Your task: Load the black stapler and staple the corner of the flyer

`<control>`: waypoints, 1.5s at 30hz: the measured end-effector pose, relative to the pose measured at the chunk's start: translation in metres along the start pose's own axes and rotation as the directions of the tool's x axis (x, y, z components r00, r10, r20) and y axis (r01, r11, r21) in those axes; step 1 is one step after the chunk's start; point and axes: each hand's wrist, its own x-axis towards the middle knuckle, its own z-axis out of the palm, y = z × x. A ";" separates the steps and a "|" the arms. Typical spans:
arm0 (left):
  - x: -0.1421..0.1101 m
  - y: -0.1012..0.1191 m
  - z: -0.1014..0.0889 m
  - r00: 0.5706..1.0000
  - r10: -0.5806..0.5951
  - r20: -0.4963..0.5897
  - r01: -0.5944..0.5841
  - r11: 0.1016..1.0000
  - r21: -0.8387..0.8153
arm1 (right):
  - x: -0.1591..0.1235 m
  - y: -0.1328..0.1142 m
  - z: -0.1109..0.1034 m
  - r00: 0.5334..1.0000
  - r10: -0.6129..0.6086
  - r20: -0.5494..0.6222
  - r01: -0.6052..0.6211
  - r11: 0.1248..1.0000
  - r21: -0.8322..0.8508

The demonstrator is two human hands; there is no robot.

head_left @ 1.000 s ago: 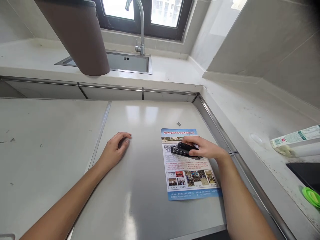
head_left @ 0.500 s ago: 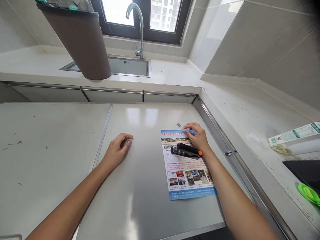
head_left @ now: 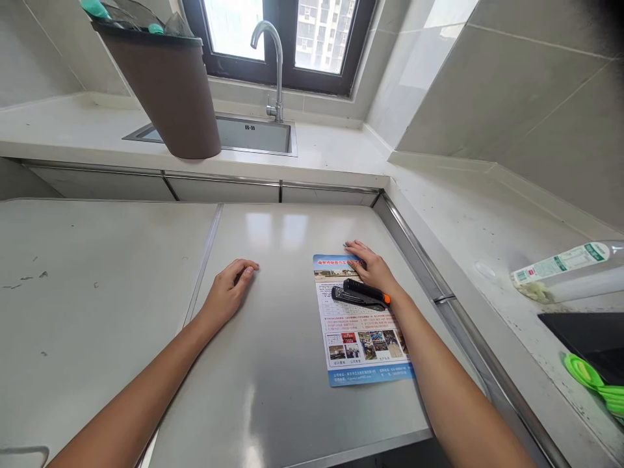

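A printed colour leaflet [head_left: 358,331] lies flat on the steel table [head_left: 273,364]. On its upper half rests a black stapler with an orange end [head_left: 359,294]. My right hand [head_left: 369,265] reaches past the stapler to the leaflet's top edge, fingers stretched out flat, fingertips on the spot where a small loose staple lay. My left hand [head_left: 228,291] rests on the table to the left of the leaflet, fingers loosely curled, holding nothing.
A brown bin [head_left: 168,91] stands on the white counter at the back beside a sink [head_left: 253,133] with a tall tap [head_left: 273,58]. To the right a raised counter carries a plastic bottle on its side [head_left: 565,270], a green lid [head_left: 587,374] and a black hob [head_left: 585,328].
My right hand let go of the stapler, left it on the leaflet, and moved forward to the leaflet's top edge, flattening over the small staple. My left hand stayed put.
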 end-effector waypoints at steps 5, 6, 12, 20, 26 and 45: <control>0.002 -0.007 0.000 0.990 -0.043 -0.137 0.014 0.979 -0.204 | 0.002 -0.003 0.006 1.000 0.021 0.011 -0.020 0.997 -0.071; 0.003 -0.009 0.000 0.985 -0.057 -0.162 0.015 0.968 -0.250 | 0.002 -0.006 0.010 1.000 0.027 0.014 -0.026 0.996 -0.088; 0.008 -0.019 -0.003 0.946 -0.112 -0.303 -0.025 0.910 -0.413 | 0.018 -0.049 0.046 0.992 0.043 0.115 -0.019 0.980 -0.200; 0.026 -0.041 -0.041 0.799 -0.366 -0.477 -0.147 0.651 -0.745 | 0.070 -0.144 0.106 0.942 -0.028 0.333 0.125 0.954 -0.272; 0.035 -0.054 -0.061 0.698 -0.527 -0.485 -0.266 0.438 -0.859 | 0.100 -0.197 0.145 0.913 -0.081 0.399 0.181 0.959 -0.220; 0.039 -0.072 -0.057 0.728 -0.457 -0.511 -0.261 0.505 -0.823 | 0.071 -0.140 0.076 0.966 0.246 0.072 -0.199 0.896 -0.397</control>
